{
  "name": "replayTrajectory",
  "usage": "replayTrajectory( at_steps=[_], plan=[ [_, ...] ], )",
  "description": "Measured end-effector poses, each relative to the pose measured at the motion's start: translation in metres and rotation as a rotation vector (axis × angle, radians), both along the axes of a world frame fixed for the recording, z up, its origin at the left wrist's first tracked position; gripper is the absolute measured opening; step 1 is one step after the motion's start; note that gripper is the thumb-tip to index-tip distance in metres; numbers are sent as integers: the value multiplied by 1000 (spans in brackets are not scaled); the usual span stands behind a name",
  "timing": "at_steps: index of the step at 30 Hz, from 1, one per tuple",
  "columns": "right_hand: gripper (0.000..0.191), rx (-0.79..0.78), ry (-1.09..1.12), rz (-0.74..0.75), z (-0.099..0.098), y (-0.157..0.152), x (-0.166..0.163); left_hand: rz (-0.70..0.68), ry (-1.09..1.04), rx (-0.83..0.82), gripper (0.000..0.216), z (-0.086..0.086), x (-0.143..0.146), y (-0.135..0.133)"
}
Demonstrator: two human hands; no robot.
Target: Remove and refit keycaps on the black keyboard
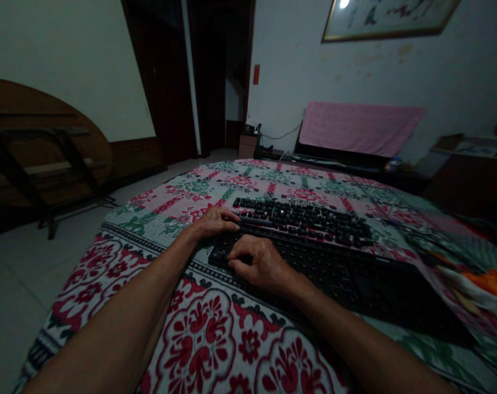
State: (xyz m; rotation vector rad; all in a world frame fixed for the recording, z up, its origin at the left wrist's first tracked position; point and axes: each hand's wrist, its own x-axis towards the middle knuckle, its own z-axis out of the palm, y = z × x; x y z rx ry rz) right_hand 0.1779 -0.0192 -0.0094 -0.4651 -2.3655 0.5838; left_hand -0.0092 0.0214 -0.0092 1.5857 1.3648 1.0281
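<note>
Left hand [215, 221] at the near end of the loose keys [314, 221], fingers bent, grip unclear; right hand [258, 260] curled over the stripped keyboard [301, 260], thumb and forefinger close, any hold impossible to tell; keyboard lying on patterned cloth [199, 342], keys towards the cloth's far edge.

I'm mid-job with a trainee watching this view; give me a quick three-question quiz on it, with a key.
1. True or false: the loose black keys lie beyond the keyboard base, as the wearer sees it.
2. Which hand is nearer the long bar-shaped piece? A) left B) right C) both equally
3. What color is the hanging cloth by the back wall?

Key: 1. True. 2. A, the left hand. 3. Pink.
</note>
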Motion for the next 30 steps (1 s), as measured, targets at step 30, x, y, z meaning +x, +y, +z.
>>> replayTrajectory(
  at_steps=[30],
  plan=[
    [12,-9,-144,-66,14,-12,1,-14,-13,1,31,-3,5,-2]
  ],
)
